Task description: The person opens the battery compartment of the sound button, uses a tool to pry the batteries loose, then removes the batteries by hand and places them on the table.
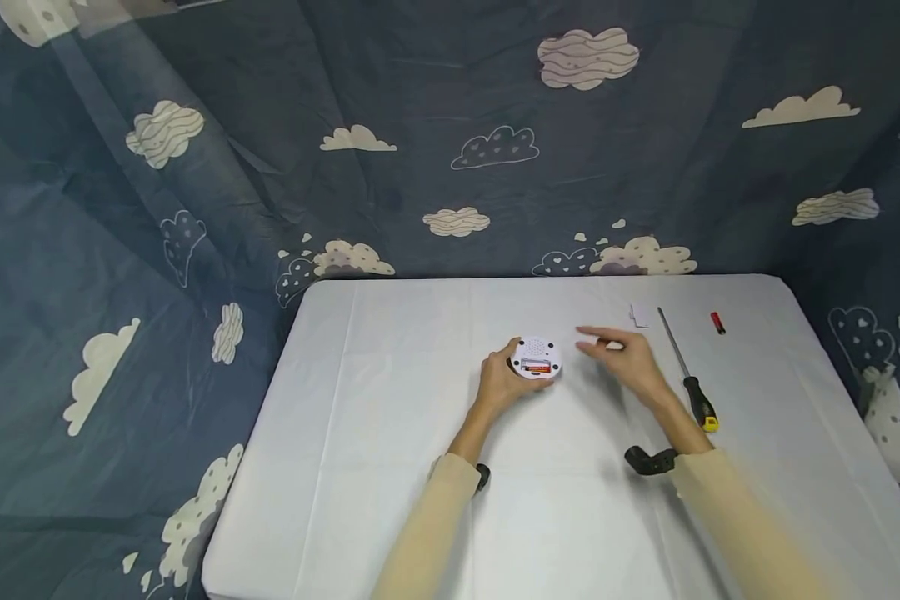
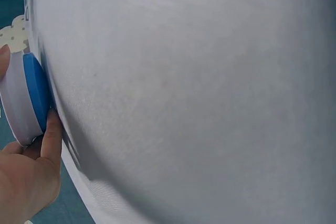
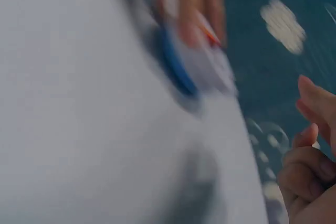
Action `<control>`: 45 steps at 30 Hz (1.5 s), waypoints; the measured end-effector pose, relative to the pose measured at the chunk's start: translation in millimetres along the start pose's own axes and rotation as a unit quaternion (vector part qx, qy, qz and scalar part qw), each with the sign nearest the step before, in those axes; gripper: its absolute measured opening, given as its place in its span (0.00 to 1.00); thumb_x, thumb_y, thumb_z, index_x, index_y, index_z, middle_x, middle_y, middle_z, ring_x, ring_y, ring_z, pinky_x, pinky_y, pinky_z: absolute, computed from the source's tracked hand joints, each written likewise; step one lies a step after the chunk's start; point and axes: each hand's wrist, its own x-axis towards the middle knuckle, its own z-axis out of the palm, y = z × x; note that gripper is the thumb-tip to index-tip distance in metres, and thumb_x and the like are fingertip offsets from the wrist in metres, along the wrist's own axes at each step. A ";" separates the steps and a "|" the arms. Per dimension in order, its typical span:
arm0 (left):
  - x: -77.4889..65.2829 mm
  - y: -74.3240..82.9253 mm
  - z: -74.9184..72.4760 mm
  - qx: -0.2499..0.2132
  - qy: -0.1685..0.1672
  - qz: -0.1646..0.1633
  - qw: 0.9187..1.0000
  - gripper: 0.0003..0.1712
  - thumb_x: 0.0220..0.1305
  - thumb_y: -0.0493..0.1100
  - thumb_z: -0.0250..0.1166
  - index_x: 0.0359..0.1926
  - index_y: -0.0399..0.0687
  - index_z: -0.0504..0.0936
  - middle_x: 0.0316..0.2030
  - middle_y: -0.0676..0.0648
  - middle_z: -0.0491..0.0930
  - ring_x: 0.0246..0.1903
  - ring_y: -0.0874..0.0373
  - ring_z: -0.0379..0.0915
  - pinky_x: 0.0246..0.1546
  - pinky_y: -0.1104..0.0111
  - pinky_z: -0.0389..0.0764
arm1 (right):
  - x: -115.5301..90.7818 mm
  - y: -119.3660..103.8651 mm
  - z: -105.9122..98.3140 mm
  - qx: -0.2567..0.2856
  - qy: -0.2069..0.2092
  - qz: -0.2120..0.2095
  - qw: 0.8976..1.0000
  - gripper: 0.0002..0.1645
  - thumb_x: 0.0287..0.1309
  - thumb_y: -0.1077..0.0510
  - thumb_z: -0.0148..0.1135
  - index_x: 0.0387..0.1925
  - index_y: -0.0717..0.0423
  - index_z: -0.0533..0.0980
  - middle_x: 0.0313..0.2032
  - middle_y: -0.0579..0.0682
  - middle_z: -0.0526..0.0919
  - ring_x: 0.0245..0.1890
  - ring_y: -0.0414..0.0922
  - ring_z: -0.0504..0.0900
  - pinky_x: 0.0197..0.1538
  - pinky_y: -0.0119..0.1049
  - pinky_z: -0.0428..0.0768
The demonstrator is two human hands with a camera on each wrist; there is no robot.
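My left hand [image 1: 501,379] grips a round white device [image 1: 537,347] by its edge, thumb on the far side and fingers on the near side. Its vented underside faces up, with a battery slot uncovered and a red-ended battery [image 1: 537,367] lying in it. In the left wrist view, the device's other face shows as a blue disc [image 2: 37,93], turned toward the table. To the right, apart from the device, hovers my right hand [image 1: 626,358]. Its index finger reaches out while the other fingers curl; I see nothing held between them.
On the white table [image 1: 390,467], right of my right hand, lies a long screwdriver [image 1: 677,354] with a black and yellow handle. Beyond it is a red and black battery [image 1: 717,322]. A small thin L-shaped item [image 1: 636,318] lies near the screwdriver's tip. Dark cloud-print cloth [image 1: 420,83] hangs behind.
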 end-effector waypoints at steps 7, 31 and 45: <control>1.0 -2.7 4.3 0.009 -0.010 0.031 0.999 0.56 0.43 0.53 0.87 0.72 0.42 0.73 0.63 0.41 0.82 0.61 0.49 0.81 0.63 0.60 0.81 | -12.0 -0.6 51.0 -0.043 -0.058 -0.037 0.997 0.15 0.56 0.60 0.78 0.44 0.63 0.89 0.25 0.50 0.77 0.28 0.39 0.68 0.28 0.27 0.66; -3.1 1.7 2.0 -0.022 -0.002 0.002 1.000 0.57 0.41 0.48 0.88 0.73 0.41 0.72 0.64 0.38 0.81 0.64 0.48 0.78 0.68 0.58 0.77 | -1.2 16.5 -35.9 -0.086 0.091 -0.033 0.992 0.13 0.54 0.61 0.79 0.41 0.64 0.89 0.22 0.50 0.73 0.26 0.40 0.63 0.26 0.33 0.60; -6.9 3.4 2.0 -0.045 -0.008 -0.006 0.999 0.58 0.43 0.48 0.87 0.74 0.40 0.70 0.64 0.36 0.79 0.64 0.44 0.76 0.68 0.52 0.76 | 19.0 99.8 -150.8 -0.057 0.317 0.175 0.930 0.21 0.61 0.53 0.74 0.50 0.63 0.86 0.18 0.16 0.68 0.26 0.24 0.69 0.28 0.18 0.66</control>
